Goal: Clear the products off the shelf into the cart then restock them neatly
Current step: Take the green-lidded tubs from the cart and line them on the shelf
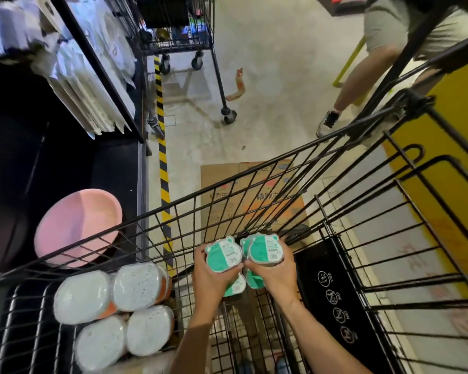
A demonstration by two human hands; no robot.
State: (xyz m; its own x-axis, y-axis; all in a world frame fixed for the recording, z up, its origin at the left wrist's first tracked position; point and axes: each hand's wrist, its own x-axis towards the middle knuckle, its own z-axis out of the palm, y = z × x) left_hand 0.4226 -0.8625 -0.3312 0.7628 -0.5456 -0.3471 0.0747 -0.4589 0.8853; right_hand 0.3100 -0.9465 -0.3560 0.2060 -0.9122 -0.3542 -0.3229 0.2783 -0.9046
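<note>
Head | left hand [210, 276] grips green tub [222, 255] | right hand [277, 273] likewise

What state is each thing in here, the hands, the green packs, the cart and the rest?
Left hand: grips a green pack.
Right hand: grips green packs.
Cart: holds more green packs under the hands.
White-lidded tubs: four, shrink-wrapped, lying together.
Pink basin: tilted on the dark shelf.
Cardboard: flat on the floor.

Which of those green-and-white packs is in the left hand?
The bear-eared green-and-white pack nearer the pink bowl; the left hand grips it. The right hand holds the other top pack.
</note>
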